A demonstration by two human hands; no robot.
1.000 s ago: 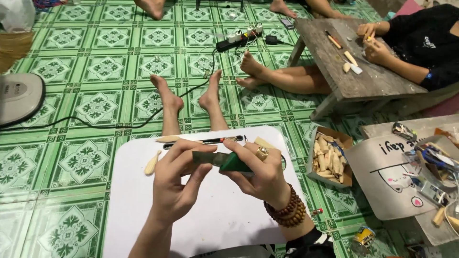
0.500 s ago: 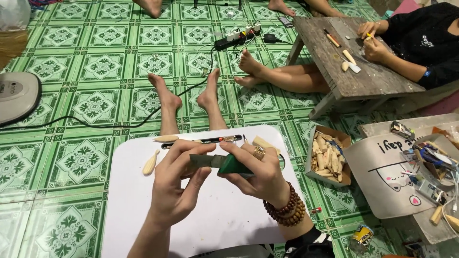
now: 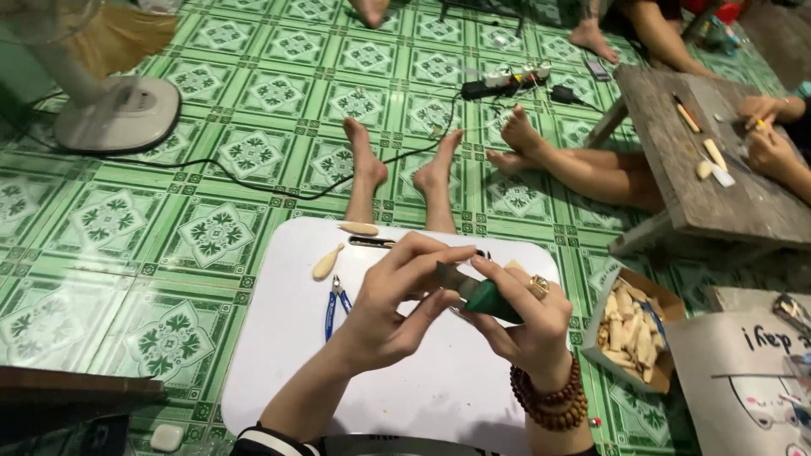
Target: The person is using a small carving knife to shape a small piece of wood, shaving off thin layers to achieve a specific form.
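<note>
Right now both hands are working close together over the white tabletop (image 3: 279, 371), clamped on one green-handled tool (image 3: 488, 297).

Along the tabletop's far edge a pale carved piece (image 3: 359, 228) is lying, a spoon-shaped piece (image 3: 327, 263) and blue-handled pliers (image 3: 335, 304) are sitting near the left edge, and the near half is lying bare. The left hand (image 3: 397, 308) is pinching the tool's front end, its grip closing fingertips on it; the right hand (image 3: 528, 325), ringed and braceleted, is wrapping its grip around the green handle, just above the tabletop's middle. A cardboard box of pale pieces (image 3: 629, 329) is sitting on the floor beside the right edge.
</note>
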